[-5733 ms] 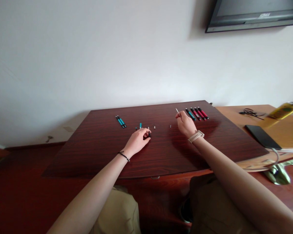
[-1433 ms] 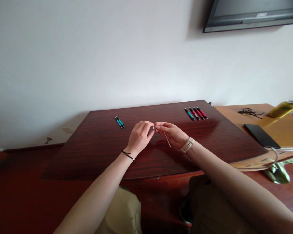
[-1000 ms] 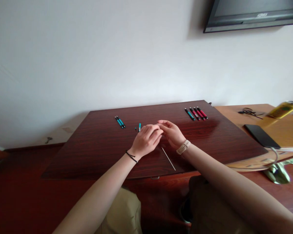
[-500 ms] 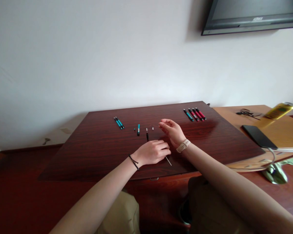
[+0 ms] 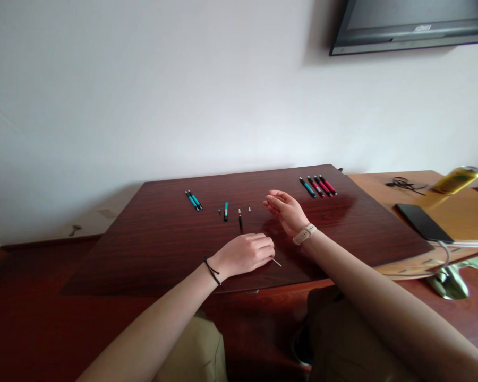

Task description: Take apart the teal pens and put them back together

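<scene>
My left hand (image 5: 247,254) is closed low over the table, and a thin pale rod like a pen refill (image 5: 276,262) sticks out from its fingers. Up and to the right, my right hand (image 5: 284,209) has thumb and fingers pinched together; anything between them is too small to make out. Beyond my left hand lie pen parts: a black grip piece with a white end (image 5: 240,219), a small white tip (image 5: 249,209), a turquoise barrel (image 5: 225,211) and a tiny turquoise piece (image 5: 219,211).
Two turquoise pens (image 5: 193,200) rest at the left of the dark wooden table (image 5: 151,239). Farther right is a row with a turquoise pen (image 5: 307,187) and several red pens (image 5: 324,185). A phone (image 5: 422,222), cable (image 5: 405,184) and yellow can (image 5: 457,180) occupy the side table.
My right hand has moved slightly right and up, away from the left. My left hand has shifted a little left and down, and less of the thin rod shows.
</scene>
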### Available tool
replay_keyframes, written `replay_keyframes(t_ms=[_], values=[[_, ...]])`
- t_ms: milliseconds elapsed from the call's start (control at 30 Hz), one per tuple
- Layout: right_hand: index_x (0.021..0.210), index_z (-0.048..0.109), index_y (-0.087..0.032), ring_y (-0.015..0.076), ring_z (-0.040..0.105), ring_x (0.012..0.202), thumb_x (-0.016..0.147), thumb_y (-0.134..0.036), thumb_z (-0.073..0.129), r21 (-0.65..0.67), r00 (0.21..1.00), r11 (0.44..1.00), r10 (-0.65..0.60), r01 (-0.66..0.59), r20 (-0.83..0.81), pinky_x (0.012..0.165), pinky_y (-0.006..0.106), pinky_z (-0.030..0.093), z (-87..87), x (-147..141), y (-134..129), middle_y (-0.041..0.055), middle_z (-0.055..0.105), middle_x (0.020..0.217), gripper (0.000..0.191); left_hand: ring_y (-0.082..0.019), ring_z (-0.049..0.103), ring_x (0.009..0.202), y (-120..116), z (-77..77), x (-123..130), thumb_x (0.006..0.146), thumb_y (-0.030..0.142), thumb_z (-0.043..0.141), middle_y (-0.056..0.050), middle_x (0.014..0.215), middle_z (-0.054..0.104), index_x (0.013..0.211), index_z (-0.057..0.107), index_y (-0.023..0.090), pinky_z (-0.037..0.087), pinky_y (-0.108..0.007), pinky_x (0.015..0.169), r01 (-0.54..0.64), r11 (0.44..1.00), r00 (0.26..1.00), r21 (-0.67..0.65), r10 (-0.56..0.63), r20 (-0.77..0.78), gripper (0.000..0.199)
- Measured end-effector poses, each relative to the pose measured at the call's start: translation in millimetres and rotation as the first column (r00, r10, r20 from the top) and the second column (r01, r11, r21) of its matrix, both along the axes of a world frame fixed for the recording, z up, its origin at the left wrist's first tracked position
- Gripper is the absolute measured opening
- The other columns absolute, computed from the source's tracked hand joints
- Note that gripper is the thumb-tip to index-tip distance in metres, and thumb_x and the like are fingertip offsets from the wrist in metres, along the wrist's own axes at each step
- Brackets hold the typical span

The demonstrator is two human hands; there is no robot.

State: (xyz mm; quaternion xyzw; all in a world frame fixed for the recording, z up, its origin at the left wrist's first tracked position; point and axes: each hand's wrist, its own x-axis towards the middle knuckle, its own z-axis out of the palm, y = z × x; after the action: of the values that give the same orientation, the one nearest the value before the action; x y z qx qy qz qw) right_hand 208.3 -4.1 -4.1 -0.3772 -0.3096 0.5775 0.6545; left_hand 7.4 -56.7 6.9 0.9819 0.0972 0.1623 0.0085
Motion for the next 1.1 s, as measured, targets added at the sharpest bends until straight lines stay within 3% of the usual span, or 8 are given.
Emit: replay_keyframes(t_ms=[167, 333, 500, 633, 867, 1100], values=[[0.096, 0.074, -0.024, 0.0121, 0.075, 0.089, 0.065, -0.028, 0.101, 0.029, 1.0, 1.0, -0.004, 0.004, 0.006, 0.083, 0.021, 0.063, -4.1, 1, 2, 0.0, 0.078, 0.1, 0.042, -0.02, 0.064, 0.092, -4, -0.2, 4, 0.108, 0.018, 0.054, -0.007, 0.098, 0.069, 0.097, 0.067, 0.018, 0.054, -0.034, 0.088, -0.066, 0.996, 0.997, 0.068, 0.068, -0.036, 0.017], [0.099, 0.073, -0.023, 0.0154, 0.076, 0.095, 0.066, -0.027, 0.1, 0.012, 0.999, 1.0, 0.029, -0.029, 0.032, 0.092, 0.026, 0.063, -7.6, 4, 3, 0.0027, 0.079, 0.101, 0.042, -0.022, 0.065, 0.095, -3, 4.8, 1, 0.104, 0.015, 0.059, -0.007, 0.101, 0.068, 0.096, 0.065, 0.017, 0.054, -0.036, 0.093, -0.196, 0.98, 0.975, 0.046, 0.199, -0.095, 0.01], [0.098, 0.072, -0.024, 0.016, 0.076, 0.095, 0.063, -0.03, 0.101, 0.015, 0.998, 1.0, 0.026, -0.026, 0.05, 0.089, 0.027, 0.062, -6.2, 6, 2, 0.0005, 0.076, 0.098, 0.046, -0.021, 0.066, 0.092, -1, 16.1, -9, 0.098, 0.01, 0.061, -0.005, 0.097, 0.068, 0.091, 0.064, 0.018, 0.055, -0.033, 0.088, -0.298, 0.953, 0.945, -0.051, 0.286, -0.16, 0.011], [0.099, 0.075, -0.025, 0.0134, 0.072, 0.092, 0.062, -0.034, 0.1, 0.018, 0.993, 1.0, 0.003, -0.005, 0.114, 0.079, 0.023, 0.057, -3.9, 5, 1, -0.0007, 0.076, 0.099, 0.045, -0.021, 0.067, 0.089, 0, 21.4, -17, 0.097, 0.009, 0.06, -0.006, 0.096, 0.069, 0.09, 0.063, 0.018, 0.055, -0.034, 0.086, -0.38, 0.924, 0.908, -0.044, 0.363, -0.211, 0.012], [0.097, 0.075, -0.024, 0.0128, 0.07, 0.089, 0.058, -0.037, 0.102, -0.005, 0.995, 1.0, 0.017, -0.016, 0.101, 0.078, 0.023, 0.056, -3.7, 3, 1, -0.0002, 0.076, 0.098, 0.049, -0.024, 0.066, 0.09, 3, 17.3, -23, 0.099, 0.01, 0.057, -0.008, 0.095, 0.067, 0.092, 0.061, 0.017, 0.054, -0.036, 0.088, -0.365, 0.928, 0.896, 0.075, 0.372, -0.241, 0.01], [0.095, 0.075, -0.023, 0.0124, 0.071, 0.087, 0.057, -0.038, 0.104, 0.004, 0.997, 1.0, 0.021, -0.021, 0.075, 0.082, 0.025, 0.057, -3.5, 2, 0, -0.0013, 0.074, 0.093, 0.05, -0.022, 0.068, 0.091, 3, 19.4, -23, 0.104, 0.01, 0.051, -0.008, 0.1, 0.068, 0.098, 0.058, 0.017, 0.054, -0.036, 0.087, -0.359, 0.932, 0.912, 0.036, 0.359, -0.196, 0.012]])
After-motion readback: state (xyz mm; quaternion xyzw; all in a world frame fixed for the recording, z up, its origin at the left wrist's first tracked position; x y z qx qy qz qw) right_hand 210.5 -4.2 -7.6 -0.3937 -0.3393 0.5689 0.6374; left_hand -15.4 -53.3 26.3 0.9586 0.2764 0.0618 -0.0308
